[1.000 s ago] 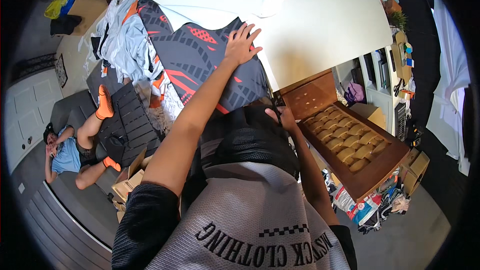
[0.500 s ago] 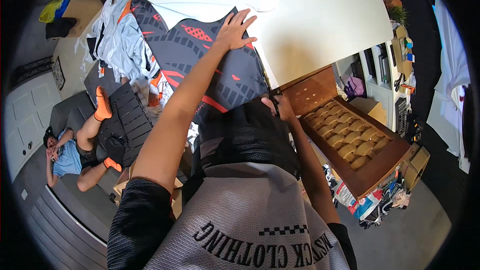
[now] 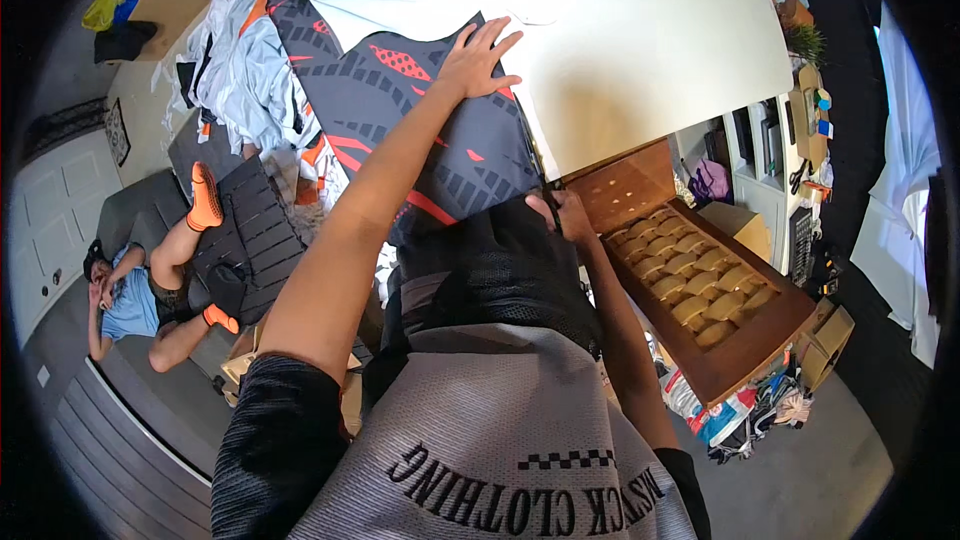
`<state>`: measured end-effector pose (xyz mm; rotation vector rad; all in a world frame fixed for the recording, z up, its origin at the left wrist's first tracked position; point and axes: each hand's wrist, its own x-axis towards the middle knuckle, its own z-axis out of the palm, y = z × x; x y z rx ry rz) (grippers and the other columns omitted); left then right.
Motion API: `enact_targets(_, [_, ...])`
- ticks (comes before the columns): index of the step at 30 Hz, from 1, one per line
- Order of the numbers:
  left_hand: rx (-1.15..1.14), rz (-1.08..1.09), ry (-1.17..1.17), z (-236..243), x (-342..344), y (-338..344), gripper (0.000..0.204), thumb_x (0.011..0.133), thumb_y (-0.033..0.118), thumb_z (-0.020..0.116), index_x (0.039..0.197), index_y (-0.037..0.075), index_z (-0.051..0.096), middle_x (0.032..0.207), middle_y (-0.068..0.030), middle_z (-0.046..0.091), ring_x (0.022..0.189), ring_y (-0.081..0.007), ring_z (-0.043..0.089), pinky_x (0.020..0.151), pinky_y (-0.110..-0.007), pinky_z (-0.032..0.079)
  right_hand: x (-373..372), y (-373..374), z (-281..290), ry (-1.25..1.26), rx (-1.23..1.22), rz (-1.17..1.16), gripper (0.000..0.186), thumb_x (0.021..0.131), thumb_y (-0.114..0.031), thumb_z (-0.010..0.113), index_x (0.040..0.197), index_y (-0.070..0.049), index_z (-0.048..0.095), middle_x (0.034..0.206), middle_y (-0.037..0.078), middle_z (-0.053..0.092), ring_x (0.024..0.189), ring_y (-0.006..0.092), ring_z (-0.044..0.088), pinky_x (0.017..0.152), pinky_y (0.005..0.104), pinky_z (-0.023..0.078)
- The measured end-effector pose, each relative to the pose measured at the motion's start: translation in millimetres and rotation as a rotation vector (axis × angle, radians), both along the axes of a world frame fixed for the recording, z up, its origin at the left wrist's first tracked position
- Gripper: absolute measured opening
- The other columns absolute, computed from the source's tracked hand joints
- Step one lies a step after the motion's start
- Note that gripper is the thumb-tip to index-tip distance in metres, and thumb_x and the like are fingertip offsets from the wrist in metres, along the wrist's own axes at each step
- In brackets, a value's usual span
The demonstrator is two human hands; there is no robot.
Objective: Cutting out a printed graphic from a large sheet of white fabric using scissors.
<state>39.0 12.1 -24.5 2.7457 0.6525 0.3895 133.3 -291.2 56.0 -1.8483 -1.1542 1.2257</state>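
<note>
**Dark patterned garment spread on the table, one hand flat on it, the other at its near edge**

The person is leaning over a pale table [image 3: 680,60] on which a dark grey garment with red and orange marks [image 3: 420,130] is lying spread out. The left hand [image 3: 478,62] is resting flat on the far part of that garment, fingers splayed wide and gripping nothing, right by the garment's border with the bare tabletop. The garment is running from under this palm back toward the person's body and off to the left, where it is meeting a heap of light grey and orange clothes [image 3: 250,80].

The right hand [image 3: 560,215] is sitting low at the table's near edge, at the garment's near right corner, with the fingers curled; whether it is pinching the cloth cannot be told, as dark fabric is covering part of it.

Just right of that hand a wooden-framed panel with woven yellow strips [image 3: 700,280] is leaning. On the left, another person in a blue top [image 3: 130,300] is lying on a grey sofa [image 3: 120,220].
</note>
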Motion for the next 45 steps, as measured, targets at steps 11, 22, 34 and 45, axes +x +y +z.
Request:
enact_targets(11, [-0.059, -0.001, 0.054, 6, -1, 1, 0.082, 0.086, 0.064, 0.052, 0.151, 0.022, 0.028, 0.159, -0.0052, 0.019, 0.146, -0.0219, 0.019, 0.117, -0.047, 0.016, 1, 2, 0, 0.012, -0.055, 0.022, 0.04, 0.09, -0.034, 0.062, 0.076, 0.002, 0.055, 0.061, 0.008, 0.053, 0.053, 0.0205, 0.045, 0.054, 0.0343, 0.039])
enact_targets(22, [-0.099, -0.013, 0.009, 4, 0, 3, 0.082, 0.085, 0.066, 0.052, 0.15, 0.02, 0.031, 0.155, -0.0071, 0.025, 0.143, -0.0259, 0.025, 0.115, -0.05, 0.021, -2, -4, -8, 0.073, -0.105, -0.021, 0.042, 0.088, -0.033, 0.064, 0.064, -0.002, 0.053, 0.057, 0.002, 0.045, 0.052, 0.0141, 0.039, 0.05, 0.031, 0.035])
enact_targets(34, [-0.369, 0.04, -0.045, 12, 0, 43, 0.071, 0.078, 0.042, 0.073, 0.136, 0.013, 0.043, 0.146, -0.0105, 0.034, 0.142, -0.032, 0.026, 0.111, -0.046, 0.031, 1, -1, 2, 0.108, -0.29, -0.054, 0.046, 0.087, -0.041, 0.065, 0.07, 0.001, 0.06, 0.059, 0.006, 0.052, 0.055, 0.0166, 0.045, 0.055, 0.0318, 0.04])
enact_targets(45, [-0.094, 0.003, 0.005, 0, 5, 44, 0.081, 0.084, 0.059, 0.06, 0.147, 0.015, 0.034, 0.155, -0.0082, 0.028, 0.146, -0.0299, 0.019, 0.114, -0.045, 0.026, 2, 14, -6, 0.079, -0.37, -0.056, 0.048, 0.088, -0.044, 0.063, 0.078, 0.003, 0.064, 0.065, 0.01, 0.062, 0.059, 0.0203, 0.054, 0.06, 0.033, 0.044])
